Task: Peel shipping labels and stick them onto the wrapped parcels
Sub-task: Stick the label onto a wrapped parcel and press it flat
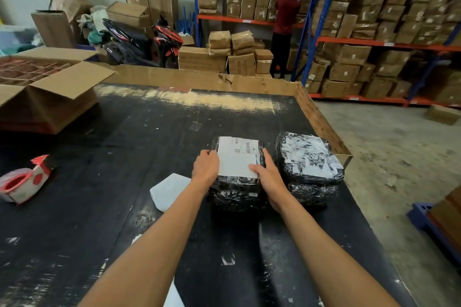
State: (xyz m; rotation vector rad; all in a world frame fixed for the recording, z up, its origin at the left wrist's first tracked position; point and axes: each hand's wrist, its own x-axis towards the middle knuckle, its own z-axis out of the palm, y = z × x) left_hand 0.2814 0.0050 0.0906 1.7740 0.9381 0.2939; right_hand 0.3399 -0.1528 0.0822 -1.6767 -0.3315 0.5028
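A black wrapped parcel (235, 185) lies on the dark table (99, 207), seemingly on top of another one. A white shipping label (237, 157) covers its top face. My left hand (205, 168) rests on the label's left edge with fingers curled over the parcel's side. At the right edge, my right hand (268, 174) presses down, thumb on the label's near corner. To the right stand two more stacked wrapped parcels (309, 159), the upper one bearing a label under the plastic wrap. A white backing sheet (169, 190) lies left of my left wrist.
A red and white tape dispenser (23, 180) sits at the table's left. An open cardboard box (45, 87) stands at the far left. A cardboard rim (321, 119) lines the table's far and right edges. Shelves of boxes (374, 20), a scooter and a person stand behind.
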